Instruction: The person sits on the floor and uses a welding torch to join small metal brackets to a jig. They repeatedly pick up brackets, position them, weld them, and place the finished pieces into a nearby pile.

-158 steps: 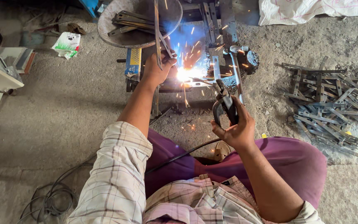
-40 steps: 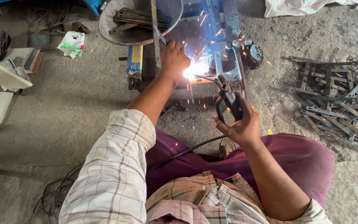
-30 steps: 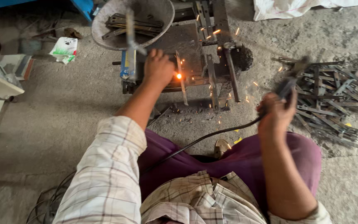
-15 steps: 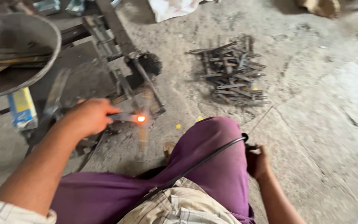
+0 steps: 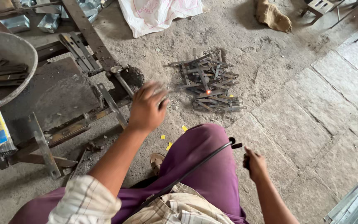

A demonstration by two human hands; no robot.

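The left hand (image 5: 146, 108) is raised above the floor with fingers loosely released, nothing gripped, beside the dark steel welding jig (image 5: 67, 97). The right hand (image 5: 254, 163) is clenched around the black welding electrode holder (image 5: 233, 144), low by the purple-clad knee. A heap of grey welded metal strips (image 5: 206, 85) lies beyond on the concrete floor (image 5: 311, 103), one spot glowing orange.

A rough metalworking workshop, probably for welding: a pile of cut steel strips (image 5: 206, 85) lies on the gritty stone floor (image 5: 311, 124) beside a scorched steel work frame (image 5: 63, 99).
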